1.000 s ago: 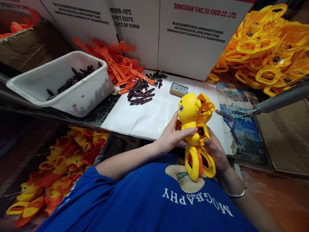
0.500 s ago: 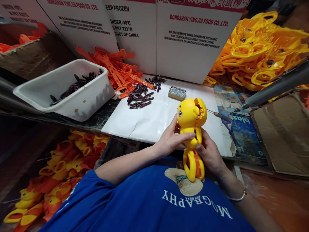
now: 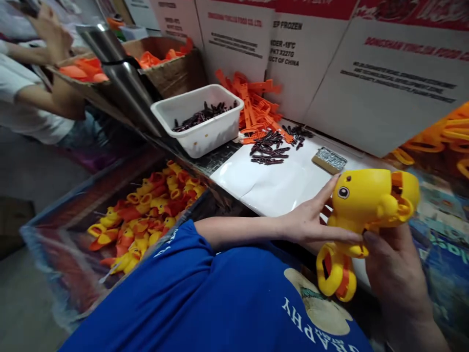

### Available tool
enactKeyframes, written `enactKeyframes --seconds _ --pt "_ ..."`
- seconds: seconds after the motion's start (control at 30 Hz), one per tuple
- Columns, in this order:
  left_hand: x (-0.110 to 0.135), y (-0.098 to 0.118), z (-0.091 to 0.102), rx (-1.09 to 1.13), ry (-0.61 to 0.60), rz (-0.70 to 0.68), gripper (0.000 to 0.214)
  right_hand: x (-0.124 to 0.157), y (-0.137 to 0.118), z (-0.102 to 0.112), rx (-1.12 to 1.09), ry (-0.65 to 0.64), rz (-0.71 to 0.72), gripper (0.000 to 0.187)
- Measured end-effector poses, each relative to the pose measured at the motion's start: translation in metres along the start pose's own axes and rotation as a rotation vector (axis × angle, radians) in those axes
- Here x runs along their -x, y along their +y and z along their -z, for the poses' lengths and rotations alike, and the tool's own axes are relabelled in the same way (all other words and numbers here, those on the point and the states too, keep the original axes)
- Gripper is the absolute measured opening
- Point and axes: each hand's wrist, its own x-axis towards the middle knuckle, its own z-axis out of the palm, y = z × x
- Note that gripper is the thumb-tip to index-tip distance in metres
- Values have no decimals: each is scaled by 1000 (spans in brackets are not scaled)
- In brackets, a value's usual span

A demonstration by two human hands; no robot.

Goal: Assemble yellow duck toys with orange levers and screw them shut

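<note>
I hold a yellow duck-shaped toy (image 3: 362, 205) with an orange trigger and ring handle over the table's front edge, at the right of the view. My left hand (image 3: 311, 222) presses its fingers and thumb against the toy's left side. My right hand (image 3: 392, 264) grips the toy's body from the right and below. The toy's two halves gape slightly at the head, with orange parts showing inside.
A white sheet (image 3: 278, 181) covers the table, with dark pins (image 3: 269, 146), a small box of screws (image 3: 329, 160), orange strips (image 3: 256, 102) and a white tub (image 3: 200, 120). Finished toys fill a bin (image 3: 146, 215) below left. Another person (image 3: 32, 88) sits far left.
My head has turned left, so the toy and hands now sit at the right of the view. The toy has tilted, and the bin and the other person have come into view.
</note>
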Motion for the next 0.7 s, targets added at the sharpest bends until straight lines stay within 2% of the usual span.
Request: enactKeyframes --seconds 0.1,0.23,0.37,0.5,0.6,0.7 --pt "3 1 6 -13 -6 -15 122 -4 -1 -4 -88 -20 -29 49" --pt "9 -3 10 25 17 -40 105 5 6 -10 -47 -81 92 64" --pt "11 -9 18 61 -39 -64 94 14 7 -17 183 -78 241 76" --pt "8 -12 30 97 -89 -107 81 16 -7 -27 508 9 460 87" --pt "5 -18 43 110 -122 -30 76 14 -15 -37 675 83 600 88" --pt "1 -27 55 101 -121 74 70 13 -17 -46 748 123 680 87"
